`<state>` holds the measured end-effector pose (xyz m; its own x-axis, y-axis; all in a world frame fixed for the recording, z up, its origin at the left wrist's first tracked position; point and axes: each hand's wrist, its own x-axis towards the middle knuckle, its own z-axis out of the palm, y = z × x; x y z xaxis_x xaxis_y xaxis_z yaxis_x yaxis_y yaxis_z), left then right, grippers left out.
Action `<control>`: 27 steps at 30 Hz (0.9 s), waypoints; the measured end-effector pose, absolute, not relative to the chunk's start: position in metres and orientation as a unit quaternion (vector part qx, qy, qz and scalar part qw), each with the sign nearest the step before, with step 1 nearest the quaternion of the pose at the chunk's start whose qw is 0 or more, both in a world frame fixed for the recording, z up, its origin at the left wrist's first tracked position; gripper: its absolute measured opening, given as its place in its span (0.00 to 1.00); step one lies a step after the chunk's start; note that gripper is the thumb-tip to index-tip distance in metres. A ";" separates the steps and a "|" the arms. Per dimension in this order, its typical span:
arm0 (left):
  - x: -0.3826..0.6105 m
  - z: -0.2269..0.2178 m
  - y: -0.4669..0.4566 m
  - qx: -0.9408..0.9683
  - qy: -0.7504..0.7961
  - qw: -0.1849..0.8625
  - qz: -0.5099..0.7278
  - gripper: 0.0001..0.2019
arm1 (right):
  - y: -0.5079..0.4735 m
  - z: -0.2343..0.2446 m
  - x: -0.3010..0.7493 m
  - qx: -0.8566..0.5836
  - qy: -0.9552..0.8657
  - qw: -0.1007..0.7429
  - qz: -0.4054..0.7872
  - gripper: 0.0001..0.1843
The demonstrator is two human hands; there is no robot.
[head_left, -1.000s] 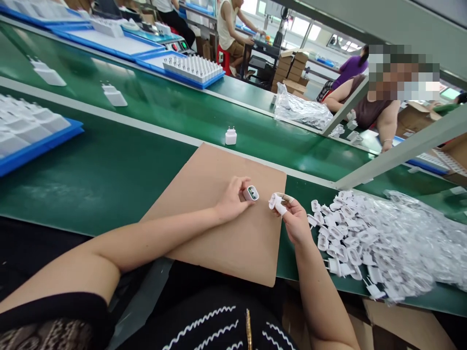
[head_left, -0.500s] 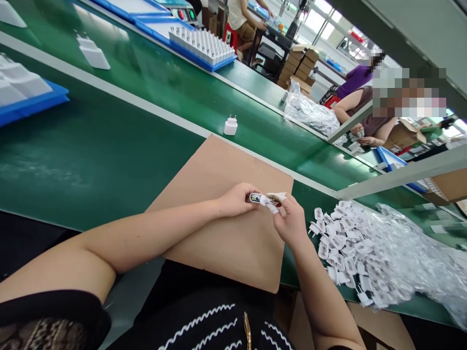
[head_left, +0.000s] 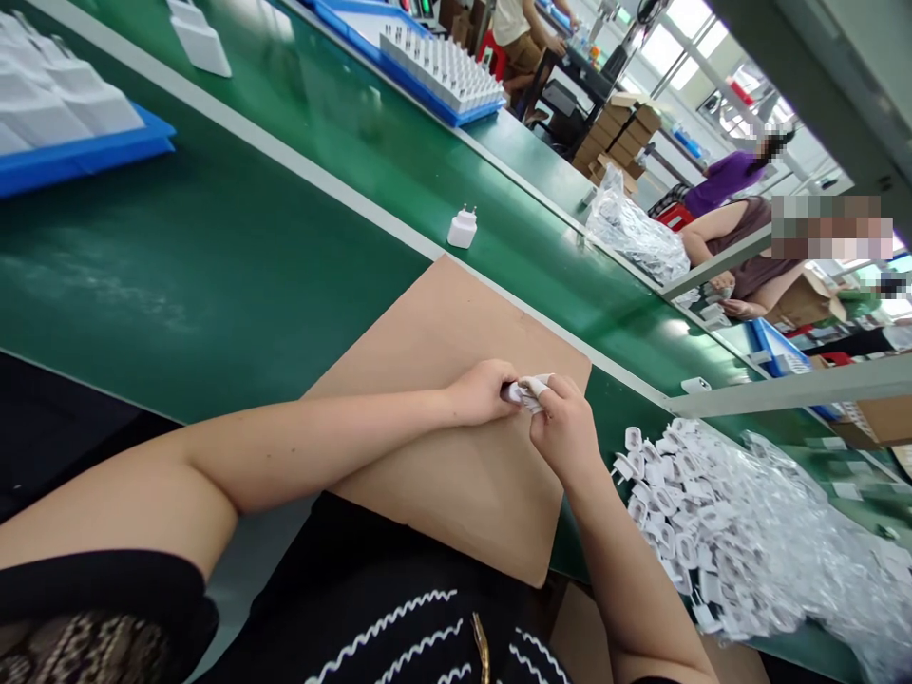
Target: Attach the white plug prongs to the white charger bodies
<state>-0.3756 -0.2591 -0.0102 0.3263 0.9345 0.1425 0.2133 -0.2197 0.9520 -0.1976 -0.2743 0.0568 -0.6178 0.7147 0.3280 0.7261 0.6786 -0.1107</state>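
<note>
Over the cardboard sheet (head_left: 456, 332), my left hand (head_left: 481, 391) is closed round a small white charger housing (head_left: 512, 390), mostly hidden by the fingers. My right hand (head_left: 570, 423), with white coverings on its fingertips, pinches at the housing's other side. The two hands meet there, and whether a separate small part sits between the right fingers cannot be seen. A finished-looking white plug charger (head_left: 463, 228) stands with its pins up on the green belt beyond the cardboard. To the right of my right hand lies a heap of white charger shells (head_left: 670, 503).
Clear plastic bags (head_left: 790, 513) spread beside the shells. A blue tray (head_left: 153, 142) of white chargers is at left, and another tray (head_left: 446, 71) of chargers stands across the belt. A metal post (head_left: 805, 385) slants in at right. Co-workers sit beyond.
The housing's open end, which showed coloured parts inside, is now covered by my fingers as my hands draw closer together. The whole view has shifted slightly, and the belt charger appears farther right.
</note>
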 end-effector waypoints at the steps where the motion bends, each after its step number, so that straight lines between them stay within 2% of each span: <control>1: -0.375 -0.011 -0.259 0.674 0.427 0.455 0.396 0.06 | -0.274 0.057 -0.199 -0.409 -0.897 0.170 -0.015 0.18; 7: -0.374 -0.010 -0.263 0.687 0.438 0.426 0.394 0.07 | -0.278 0.047 -0.207 -0.492 -0.854 0.168 0.033 0.20; 11: -0.374 -0.005 -0.267 0.686 0.470 0.431 0.351 0.14 | -0.291 0.039 -0.188 -0.506 -0.810 0.267 0.131 0.32; 13: -0.376 -0.001 -0.262 0.682 0.492 0.439 0.316 0.19 | -0.301 0.039 -0.163 -0.539 -0.777 0.303 0.114 0.33; 15: -0.381 0.005 -0.250 0.680 0.509 0.433 0.301 0.25 | -0.314 0.040 -0.132 -0.626 -0.731 0.269 0.030 0.28; 17: -0.386 0.012 -0.227 0.681 0.526 0.405 0.309 0.29 | -0.325 0.041 -0.101 -0.729 -0.658 0.182 -0.051 0.23; 20: -0.389 0.024 -0.179 0.689 0.564 0.330 0.315 0.26 | -0.331 0.038 -0.070 -0.817 -0.567 0.084 -0.063 0.22; 23: -0.386 0.034 -0.132 0.698 0.613 0.235 0.285 0.21 | -0.323 0.035 -0.057 -0.829 -0.553 0.080 -0.029 0.17; 27: -0.385 0.039 -0.090 0.682 0.663 0.163 0.261 0.20 | -0.308 0.036 -0.049 -0.832 -0.543 0.114 -0.006 0.14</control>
<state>-0.3854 -0.0905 0.0393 -0.0169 0.9900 0.1403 0.8198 -0.0666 0.5688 -0.0487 -0.3075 0.0364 0.4099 0.9023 0.1336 0.9050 -0.3840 -0.1831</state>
